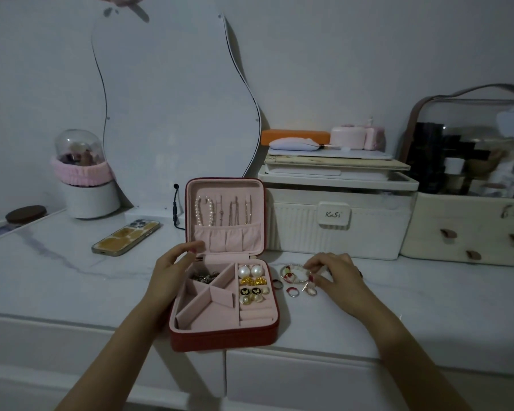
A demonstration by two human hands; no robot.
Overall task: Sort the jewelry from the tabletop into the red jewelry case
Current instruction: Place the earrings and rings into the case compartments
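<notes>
R hand (pixel 336 274) has fingers curled down onto a small pile of jewelry (pixel 297 281) on the tabletop (pixel 72 280), fingertips pinching a thin piece at the edge of a beaded hoop (pixel 293 273); exactly which piece it holds, can't tell. L hand (pixel 175 264) rests against the left rear wall of the red jewelry case (pixel 224 336), fingers loosely bent over the rim, thumb toward the hinge; not gripping anything I can make out.

Case sits near the table's front edge, lid up, between both hands. Outside red, textured; inside pale pink, velvety, w/ angled dividers. Rear left compartment holds a dark metal tangle. Right side: two big pearl earrings (pixel 250 271), gold pieces, round black studs w/ butterfly shapes, then soft ring rolls. Lid has a pearl strand (pixel 204 210) and thin chains hanging into a gathered pocket.

Loose rings (pixel 291 291) lie just right of the case, touching the marble-look top.

Farther back: phone (pixel 126 237) face down, amber case. Cream ribbed box (pixel 336 229) w/ a label reading "KaSi". Wavy frameless mirror (pixel 172 99) against the wall.
</notes>
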